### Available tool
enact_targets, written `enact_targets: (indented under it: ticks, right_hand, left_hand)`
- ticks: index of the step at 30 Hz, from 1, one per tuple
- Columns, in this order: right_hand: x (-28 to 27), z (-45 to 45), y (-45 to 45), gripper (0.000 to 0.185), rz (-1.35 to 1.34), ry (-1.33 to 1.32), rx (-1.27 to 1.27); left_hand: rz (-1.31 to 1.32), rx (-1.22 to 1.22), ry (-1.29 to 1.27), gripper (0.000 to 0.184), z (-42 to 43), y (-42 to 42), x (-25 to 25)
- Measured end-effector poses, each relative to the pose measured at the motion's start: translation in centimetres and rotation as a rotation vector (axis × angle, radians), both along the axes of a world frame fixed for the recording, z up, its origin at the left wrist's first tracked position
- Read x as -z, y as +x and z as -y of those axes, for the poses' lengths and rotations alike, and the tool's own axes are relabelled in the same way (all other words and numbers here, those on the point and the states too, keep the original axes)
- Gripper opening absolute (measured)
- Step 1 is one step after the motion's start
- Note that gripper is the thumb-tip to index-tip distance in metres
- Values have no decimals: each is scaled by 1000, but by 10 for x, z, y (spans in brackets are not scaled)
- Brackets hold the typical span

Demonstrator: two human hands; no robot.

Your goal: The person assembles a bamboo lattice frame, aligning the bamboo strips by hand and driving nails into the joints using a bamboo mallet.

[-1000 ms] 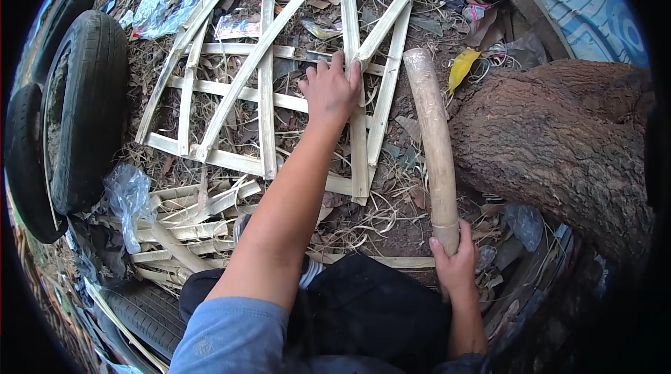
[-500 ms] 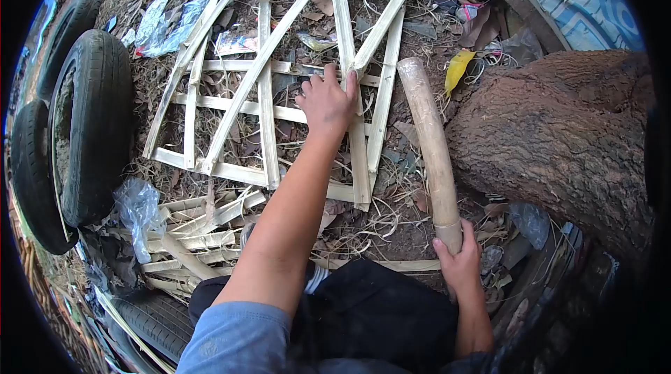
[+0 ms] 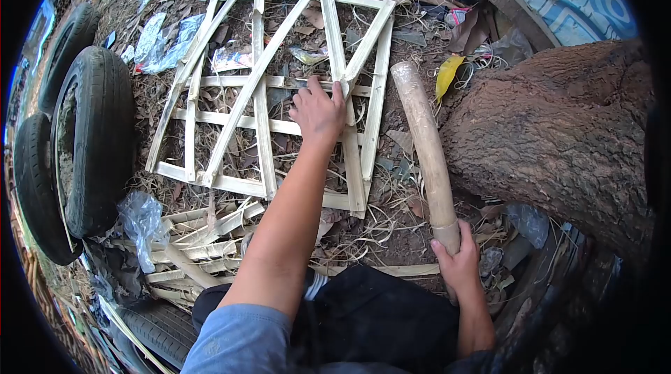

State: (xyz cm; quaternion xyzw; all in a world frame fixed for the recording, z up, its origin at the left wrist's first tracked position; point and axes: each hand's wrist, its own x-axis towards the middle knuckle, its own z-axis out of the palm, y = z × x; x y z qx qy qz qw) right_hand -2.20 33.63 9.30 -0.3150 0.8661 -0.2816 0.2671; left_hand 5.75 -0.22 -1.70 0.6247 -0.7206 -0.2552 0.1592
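Observation:
A lattice of flat pale bamboo strips (image 3: 260,108) lies on the littered ground. My left hand (image 3: 319,110) rests over its right half, thumb against the slanting strip where it meets an upright one; the other fingertips are bent over a cross strip, and whether they grip it is hard to see. My right hand (image 3: 459,260) is wrapped round the lower end of a thick bamboo pole (image 3: 423,143). The pole points up and slightly left, between the lattice and the tree trunk.
Old tires (image 3: 94,143) stand at the left. A thick tree trunk (image 3: 552,119) fills the right side. Split bamboo pieces (image 3: 203,245) and a clear plastic bag (image 3: 143,224) lie at lower left. A yellow leaf (image 3: 447,76) is near the trunk.
The view has shifted, so the lattice appears lower in it. My left hand stays at about the same strip crossing, and my right hand keeps its hold on the pole.

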Motion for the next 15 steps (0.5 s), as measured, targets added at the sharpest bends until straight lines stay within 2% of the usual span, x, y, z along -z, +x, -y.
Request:
enact_targets:
  ticks: [12,15]
  right_hand:
    - [5,-3,-1,49,15,13,-18]
    - [4,-1,0,49,19,6,-25]
  left_hand:
    - [-14,3,-1,61,0,0,5]
    - [-3,-27,-108,60,0,-2,10]
